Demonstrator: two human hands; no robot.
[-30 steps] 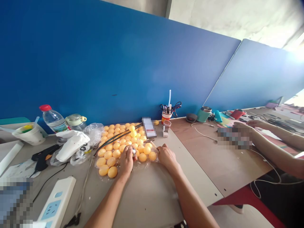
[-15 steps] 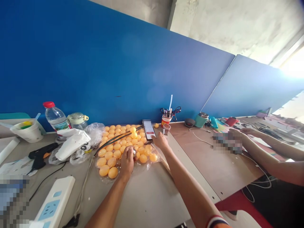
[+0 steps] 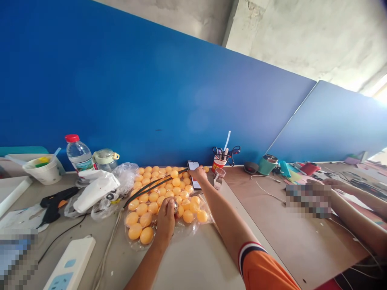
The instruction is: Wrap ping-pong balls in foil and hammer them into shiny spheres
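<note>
My left hand (image 3: pixel 166 219) is closed around a small shiny metallic object (image 3: pixel 176 206), mostly hidden by the fingers; I cannot make out its kind. It is in front of orange table tennis balls (image 3: pixel 146 235) in a clear plastic bag (image 3: pixel 190 228). My right hand (image 3: pixel 198 173) reaches over a phone (image 3: pixel 196 184), one finger stretched to its upper screen, nothing visible held in it. The phone leans beyond the balls, its screen lit and partly covered by the hand. Two dark thin strips (image 3: pixel 151 185) lie across the balls. One loose ball (image 3: pixel 206 169) is beside the phone.
A pen cup (image 3: pixel 218 163) and small clear cup (image 3: pixel 219 177) stand right of the phone. Leftward are a bottle (image 3: pixel 79 155), glue gun (image 3: pixel 53 205), white packet (image 3: pixel 96 189) and power strip (image 3: pixel 72 262). Another person's arms (image 3: pixel 347 201) are at the right. A blue partition (image 3: pixel 151 80) stands behind.
My right hand has moved from the phone's lower screen up to its upper part. My left hand still grips the metallic object. The view has shifted slightly.
</note>
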